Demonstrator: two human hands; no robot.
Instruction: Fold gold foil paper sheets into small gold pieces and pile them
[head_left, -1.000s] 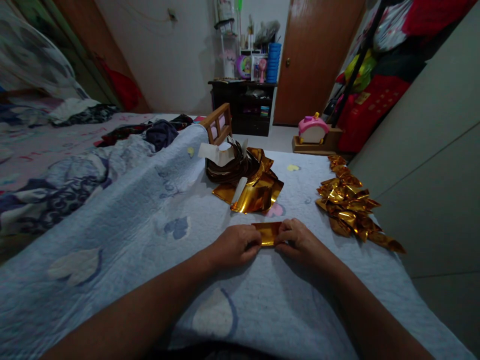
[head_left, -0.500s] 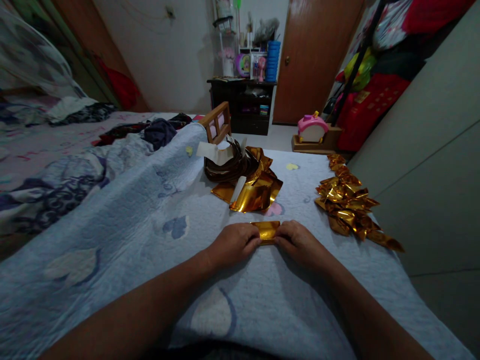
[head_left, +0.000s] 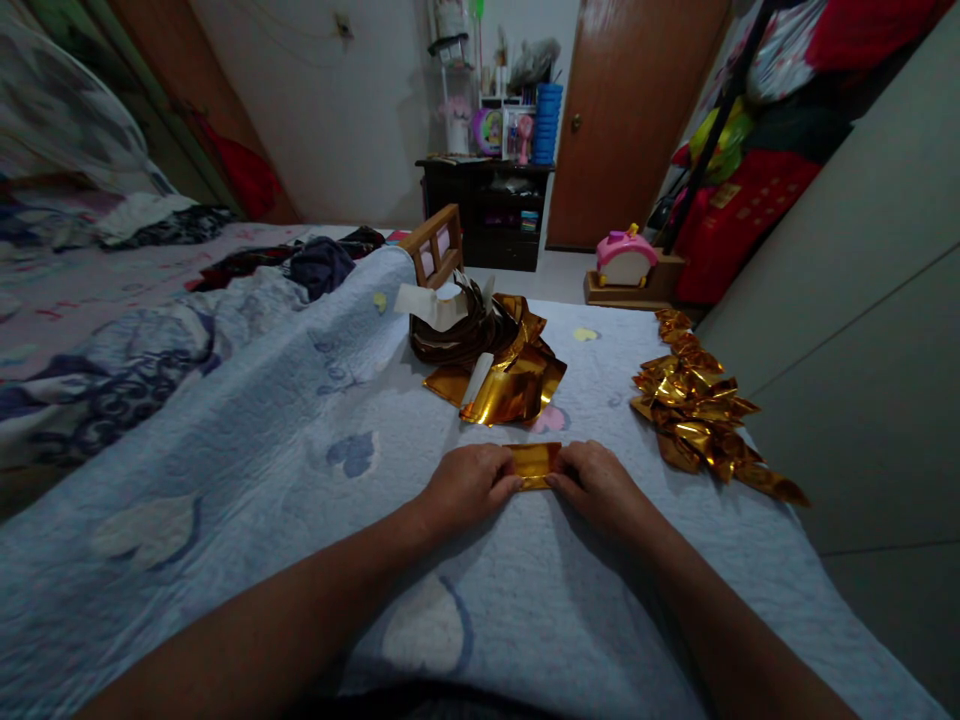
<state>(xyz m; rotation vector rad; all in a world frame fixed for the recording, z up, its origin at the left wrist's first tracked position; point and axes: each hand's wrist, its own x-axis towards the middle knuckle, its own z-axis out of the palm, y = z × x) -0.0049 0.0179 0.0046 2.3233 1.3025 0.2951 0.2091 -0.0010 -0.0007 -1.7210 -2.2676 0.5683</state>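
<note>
Between my two hands is a small folded sheet of gold foil paper (head_left: 535, 464), low over the bed's pale blue quilt (head_left: 300, 560). My left hand (head_left: 474, 480) pinches its left end, thumb toward me. The right end is gripped by my right hand (head_left: 596, 480) in the same manner. My fingertips hide both ends of the sheet. Just beyond lies a stack of gold foil sheets (head_left: 517, 385), with a dark bundled part and white paper strips (head_left: 431, 307) at its back left. To the right sits a heap of folded gold foil pieces (head_left: 694, 410).
A wooden headboard-like frame (head_left: 436, 248) rises behind the stack. Rumpled clothes and bedding (head_left: 247, 290) cover the left side. A pale cabinet (head_left: 855, 330) borders the bed on the right. A pink toy (head_left: 626, 258) stands past the far edge.
The foil sheet's surface looks flatter and its shine has shifted slightly. Both hands stay in nearly the same place, still gripping its ends.
</note>
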